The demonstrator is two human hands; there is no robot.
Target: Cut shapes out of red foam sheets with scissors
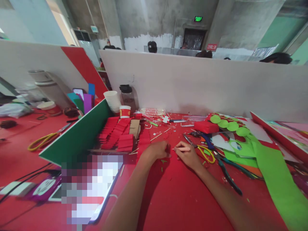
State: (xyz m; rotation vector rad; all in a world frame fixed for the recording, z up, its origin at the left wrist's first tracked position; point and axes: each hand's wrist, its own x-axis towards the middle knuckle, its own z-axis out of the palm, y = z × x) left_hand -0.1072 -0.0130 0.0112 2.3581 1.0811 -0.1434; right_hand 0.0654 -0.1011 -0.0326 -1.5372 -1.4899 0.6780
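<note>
A slim pale pink stick [184, 149] is pinched in the fingers of the right hand [186, 155], at mid-worktop; the left hand [159, 149] curls just beside, its grip impossible to tell. Yellow-handled metal scissors [209, 156] lie near the right wrist, folded red paper strips [125, 143] leftward. Behind the red worktop [178, 195] stands a white partition [192, 85]. Four round lime-green discs [243, 132] show.

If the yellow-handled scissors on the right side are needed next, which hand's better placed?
Right, I'd say. The right hand is close to the yellow-handled scissors; the left hand is farther off, with the right between. Whether the right must put something down first is unclear.
</note>
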